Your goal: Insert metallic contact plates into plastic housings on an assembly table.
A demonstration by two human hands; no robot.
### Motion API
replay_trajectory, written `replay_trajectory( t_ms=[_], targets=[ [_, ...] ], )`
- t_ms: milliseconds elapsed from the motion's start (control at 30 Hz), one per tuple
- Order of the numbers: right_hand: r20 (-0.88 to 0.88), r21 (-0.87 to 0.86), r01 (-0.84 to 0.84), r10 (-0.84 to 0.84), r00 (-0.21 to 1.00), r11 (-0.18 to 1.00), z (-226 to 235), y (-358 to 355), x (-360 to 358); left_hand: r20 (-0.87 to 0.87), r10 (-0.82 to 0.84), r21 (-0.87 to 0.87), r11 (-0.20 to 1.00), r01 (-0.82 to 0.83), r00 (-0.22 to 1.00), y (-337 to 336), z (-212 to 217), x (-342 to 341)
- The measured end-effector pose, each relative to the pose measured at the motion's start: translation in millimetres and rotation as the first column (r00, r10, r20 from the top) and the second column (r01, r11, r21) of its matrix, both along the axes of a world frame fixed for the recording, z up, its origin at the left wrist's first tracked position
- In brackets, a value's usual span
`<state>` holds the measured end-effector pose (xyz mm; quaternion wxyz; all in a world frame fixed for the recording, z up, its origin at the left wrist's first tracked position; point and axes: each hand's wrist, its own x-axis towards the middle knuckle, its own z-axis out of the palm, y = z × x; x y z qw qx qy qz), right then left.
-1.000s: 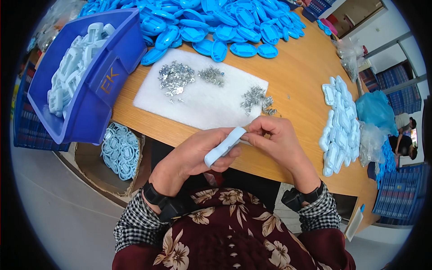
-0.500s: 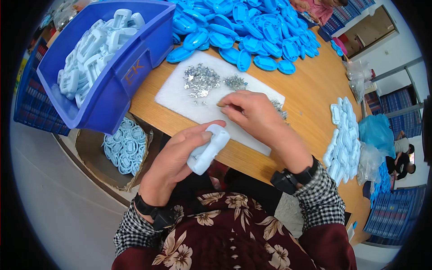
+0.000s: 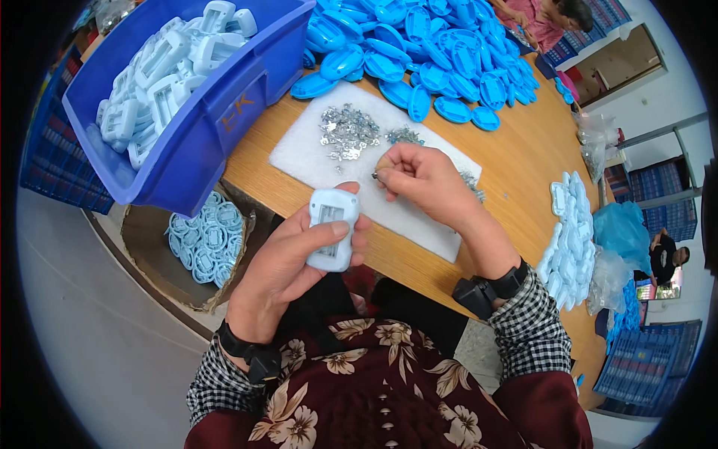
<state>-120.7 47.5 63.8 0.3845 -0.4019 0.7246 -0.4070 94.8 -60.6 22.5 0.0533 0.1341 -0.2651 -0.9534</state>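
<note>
My left hand (image 3: 280, 258) grips a light blue plastic casing (image 3: 330, 260), its thumb lying across the face. The casing is tilted up with a rectangular recess turned toward me. Up and to the right of it, my right hand (image 3: 430, 183) pinches a tiny dark metal piece (image 3: 375, 175) between thumb and fingertips, apart from the casing. Beneath that hand lies a white foam pad (image 3: 299, 142). On the pad sit a heap of flat silvery metal clips (image 3: 348, 133) and a smaller heap of little metal parts (image 3: 404, 136). More small metal parts (image 3: 471, 183) show beside my right wrist.
A blue bin (image 3: 247, 105) full of light blue casings stands at the left. Below it, a cardboard box (image 3: 153, 251) holds pale blue rings. Bright blue oval shells (image 3: 449, 75) are piled at the back; light blue casings (image 3: 568, 247) lie right. Another person (image 3: 550, 26) sits across.
My left hand has turned the casing so its recess faces me. My right hand has lifted slightly from the pad, a tiny metal piece now showing at its fingertips.
</note>
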Motion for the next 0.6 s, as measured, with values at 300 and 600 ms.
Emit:
replay_trajectory(
  t_ms=[300,600],
  targets=[
    [0.386,-0.208,0.142,-0.052,0.921,0.968,3.7,40.9,21.2,0.055,0.197,-0.195,0.964,-0.183,0.979,24.8,26.8,-43.5],
    [0.098,-0.035,0.019,-0.015,0.995,0.999,26.6,64.4,16.8,0.030,0.176,-0.684,0.721,-0.108,0.984,35.6,28.4,-48.7]
  ],
)
